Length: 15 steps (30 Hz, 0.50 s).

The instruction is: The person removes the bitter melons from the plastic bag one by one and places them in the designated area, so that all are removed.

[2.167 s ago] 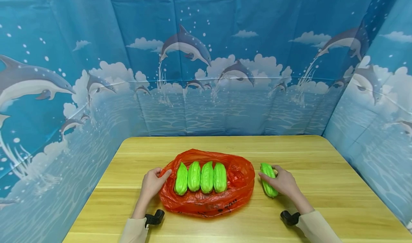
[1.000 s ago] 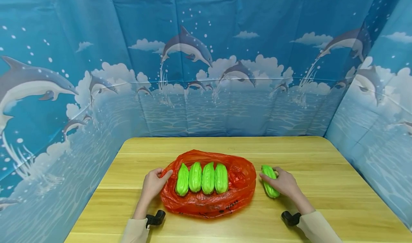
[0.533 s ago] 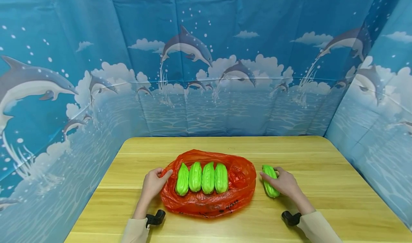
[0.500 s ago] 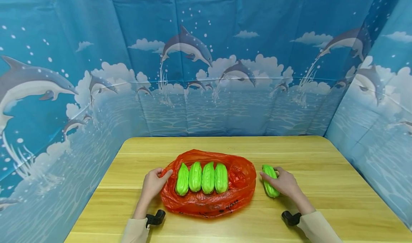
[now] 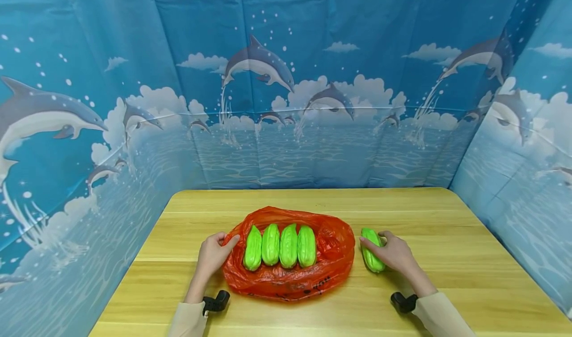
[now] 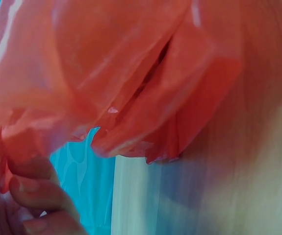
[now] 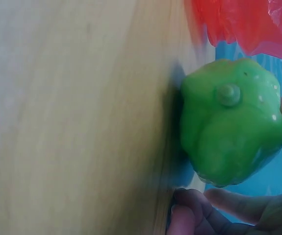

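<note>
A red plastic bag [image 5: 313, 287] lies spread on the table with its mouth facing up. Several green bitter melons [image 5: 288, 246] stand side by side inside it. The left hand [image 5: 212, 253] pinches the bag's left rim between thumb and fingers; in the left wrist view, curled fingers [image 6: 42, 196] meet the hanging plastic. To the bag's right, the right hand [image 5: 395, 252] holds one more green bitter melon [image 5: 372, 257], thumb on its left and fingers on its right. The right wrist view shows that melon's stub end [image 7: 229, 95] close to the tabletop.
The wooden table [image 5: 447, 302] has rounded far corners. A blue dolphin-print curtain [image 5: 313, 153] surrounds its back and sides. Each wrist wears a black camera mount, the left one [image 5: 216, 301] near the bag's lower left edge.
The right hand's bitter melon has shifted very slightly to the left over the last half second. Both hands and the bag stay nearly still, and the head view moves a little.
</note>
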{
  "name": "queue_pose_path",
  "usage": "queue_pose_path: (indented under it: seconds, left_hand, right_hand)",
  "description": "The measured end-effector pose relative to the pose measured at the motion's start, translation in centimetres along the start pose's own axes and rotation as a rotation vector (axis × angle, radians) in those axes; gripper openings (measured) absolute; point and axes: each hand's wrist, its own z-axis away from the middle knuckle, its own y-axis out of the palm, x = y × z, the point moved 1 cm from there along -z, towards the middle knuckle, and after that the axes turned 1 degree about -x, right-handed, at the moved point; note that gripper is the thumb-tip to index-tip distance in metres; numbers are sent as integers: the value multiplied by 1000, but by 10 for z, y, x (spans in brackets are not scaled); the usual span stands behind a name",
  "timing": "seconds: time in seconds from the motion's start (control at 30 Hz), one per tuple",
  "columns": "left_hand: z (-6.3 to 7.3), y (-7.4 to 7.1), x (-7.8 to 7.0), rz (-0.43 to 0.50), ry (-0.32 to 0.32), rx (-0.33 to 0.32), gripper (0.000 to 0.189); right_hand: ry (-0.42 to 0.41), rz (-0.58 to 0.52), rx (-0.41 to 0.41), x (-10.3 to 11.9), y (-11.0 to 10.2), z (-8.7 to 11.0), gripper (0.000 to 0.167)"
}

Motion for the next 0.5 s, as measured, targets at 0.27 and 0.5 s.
queue_pose_path:
  seconds: [0.27,0.5]
  left_hand:
    - [0,0,0,7,-2,2,38]
    - [0,0,-2,4,6,0,39]
  right_hand:
    - [3,-1,-1,0,-1,0,94]
    - [-13,-20,-12,2,-4,1,91]
